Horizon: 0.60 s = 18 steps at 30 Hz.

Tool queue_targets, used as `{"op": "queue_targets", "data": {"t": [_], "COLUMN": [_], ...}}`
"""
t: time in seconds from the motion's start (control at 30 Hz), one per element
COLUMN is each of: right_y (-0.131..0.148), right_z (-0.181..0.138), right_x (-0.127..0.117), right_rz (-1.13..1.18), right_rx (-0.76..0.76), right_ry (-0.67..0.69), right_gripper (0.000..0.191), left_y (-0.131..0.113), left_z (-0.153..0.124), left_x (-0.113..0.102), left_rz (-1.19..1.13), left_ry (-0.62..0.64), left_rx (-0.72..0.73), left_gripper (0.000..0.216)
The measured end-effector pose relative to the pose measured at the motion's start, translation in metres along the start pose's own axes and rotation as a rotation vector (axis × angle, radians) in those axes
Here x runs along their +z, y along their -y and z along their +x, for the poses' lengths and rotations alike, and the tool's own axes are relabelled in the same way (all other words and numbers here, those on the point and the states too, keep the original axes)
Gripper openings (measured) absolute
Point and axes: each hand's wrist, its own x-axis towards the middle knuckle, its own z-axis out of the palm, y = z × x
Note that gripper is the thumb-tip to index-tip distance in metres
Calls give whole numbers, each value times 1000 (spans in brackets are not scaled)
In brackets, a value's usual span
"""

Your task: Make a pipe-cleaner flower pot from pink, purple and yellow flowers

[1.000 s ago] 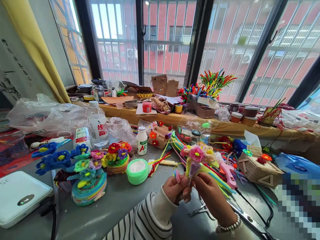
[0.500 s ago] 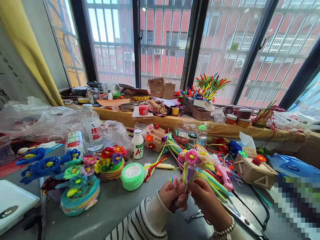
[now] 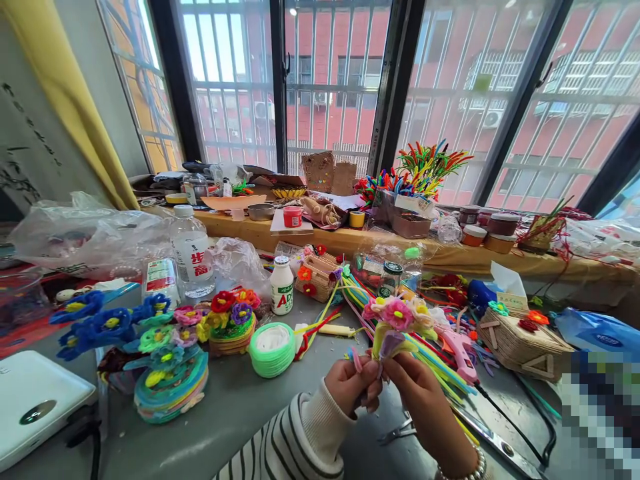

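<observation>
1. Daylight enters through the barred windows (image 3: 333, 133) beyond the fingers (image 3: 369, 371); the sky patch (image 3: 213, 43), far up to their left, is blown out to white.
2. The scene is bright overall, with soft, darker shading on the tabletop (image 3: 215, 413) directly below the fingers.
3. Pale glare streaks that surface left of the fingers; the scissors (image 3: 487, 435) glint to their lower right.
4. Wide-angle distortion slants the window frame (image 3: 526, 100) far up to their right.
5. Coarse pixelation hides a patch (image 3: 605, 427) well right of them.
6. Flowers (image 3: 399, 312) just above the fingers look fairly sharp.
</observation>
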Motion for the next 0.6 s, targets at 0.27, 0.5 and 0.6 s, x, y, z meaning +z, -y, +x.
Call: {"op": "queue_targets", "data": {"t": [0.27,0.5,0.6], "right_y": [1,3,6], "right_z": [4,3,2], "right_x": [0,3,3], "right_rz": [-98,32,39], "right_rx": [-48,-4,25], "right_ry": [-66,-105,-113], "right_gripper": [18,19,20], "left_y": [-4,-4,-1], "left_z": [-1,-3,-3], "left_x": [3,1,-1], "left_rz": [406,435,409], "left_ry": [-134,-63,-48], "left_rx": [100,99,90], "left_gripper": [45,44,43]}}
